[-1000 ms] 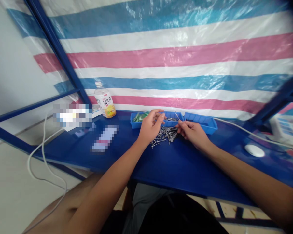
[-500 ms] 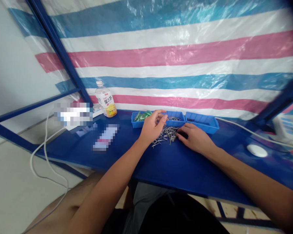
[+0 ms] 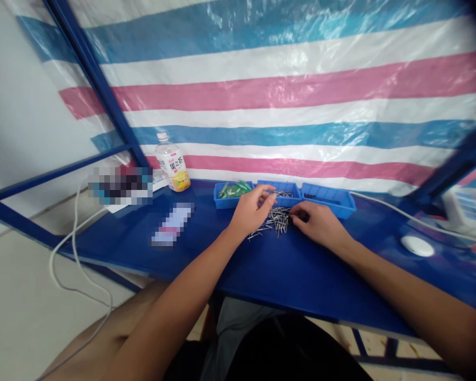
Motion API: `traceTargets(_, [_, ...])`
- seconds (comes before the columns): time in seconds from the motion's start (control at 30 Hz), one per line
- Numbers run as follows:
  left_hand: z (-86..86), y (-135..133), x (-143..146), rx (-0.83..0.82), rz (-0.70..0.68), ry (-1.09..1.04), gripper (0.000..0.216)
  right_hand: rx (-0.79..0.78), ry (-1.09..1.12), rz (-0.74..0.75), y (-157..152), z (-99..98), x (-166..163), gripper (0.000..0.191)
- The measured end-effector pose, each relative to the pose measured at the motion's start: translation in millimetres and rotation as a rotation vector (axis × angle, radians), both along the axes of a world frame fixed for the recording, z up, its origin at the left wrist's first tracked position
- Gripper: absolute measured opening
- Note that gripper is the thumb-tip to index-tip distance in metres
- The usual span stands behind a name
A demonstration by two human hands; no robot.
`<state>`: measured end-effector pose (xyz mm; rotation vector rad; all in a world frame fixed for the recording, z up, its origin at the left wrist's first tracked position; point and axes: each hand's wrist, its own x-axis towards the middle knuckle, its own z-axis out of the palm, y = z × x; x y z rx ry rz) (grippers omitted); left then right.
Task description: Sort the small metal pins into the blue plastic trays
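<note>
A loose pile of thin silvery metal pins, like nails or rivets (image 3: pixel 278 221), lies on the blue tabletop between my hands. My left hand (image 3: pixel 253 210) hovers at the pile's left side, in front of the middle blue bin (image 3: pixel 281 201); its fingers are slightly bent, thumb apart, with nothing visible in them. At the right edge of the pile, my right hand (image 3: pixel 319 223) has thumb and fingertips brought together in a pinch; what is between them is too small to make out. More metal pins (image 3: pixel 282 194) lie in the middle bin.
The left blue bin (image 3: pixel 227 203) holds green pieces (image 3: pixel 238 189); the right bin (image 3: pixel 333 206) has a few dark bits. A drink bottle (image 3: pixel 174 164) stands at the back left. To the right are a white round object (image 3: pixel 418 245) and a cable (image 3: pixel 404 218). Blue frame posts (image 3: pixel 91 79) flank the desk.
My left hand has shifted slightly right toward the middle bin, uncovering more of the green pieces. My right hand stays at the pile's edge, its fingers only slightly moved.
</note>
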<state>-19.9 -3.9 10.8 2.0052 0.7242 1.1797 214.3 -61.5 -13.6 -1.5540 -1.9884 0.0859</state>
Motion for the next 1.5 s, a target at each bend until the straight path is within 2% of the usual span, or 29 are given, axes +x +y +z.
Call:
traceTargets(0.17, [-5.6, -4.0, 3.2, -0.051, -0.098, 0.198, 0.032, 0.154, 0.085, 0.016, -4.4, 7.3, -3.3, 0.009])
traceTargets(0.27, [-10.3, -5.4, 6.1, -0.062, -0.139, 0.223, 0.034, 0.214, 0.102, 0.065, -10.4, 12.6, -9.2, 0.011])
traceTargets(0.37, [-14.7, -4.2, 9.2, -0.088, -0.202, 0.168, 0.039, 0.247, 0.109, 0.128, -16.7, 16.8, -16.0, 0.013])
traceTargets(0.5, [-17.1, -1.7, 12.2, -0.231, -0.301, 0.05, 0.033, 0.243, 0.15, 0.183, -20.3, 17.9, -20.9, 0.015])
traceTargets(0.77, [-16.2, 2.0, 14.0, -0.433, -0.289, -0.13, 0.016, 0.253, 0.18, 0.162, -20.0, 15.7, -20.8, 0.014])
traceTargets(0.93, [-18.8, 5.7, 14.9, -0.563, -0.24, -0.242, 0.031, 0.251, 0.207, 0.105, -20.0, 13.8, -21.3, 0.014])
traceTargets(1.1, [-16.3, 5.3, 13.3, -0.518, -0.193, -0.198, 0.045, 0.253, 0.283, 0.048, -19.2, 14.0, -21.7, 0.02])
traceTargets(1.3, [-13.1, 3.9, 11.3, -0.402, -0.167, -0.152, 0.042, 0.211, 0.256, 0.119, -18.8, 14.3, -22.0, 0.018])
traceTargets(1.5, [-13.2, 6.1, 10.1, -0.359, -0.154, -0.162, 0.039, 0.124, 0.295, 0.059, -17.2, 10.2, -20.6, 0.015])
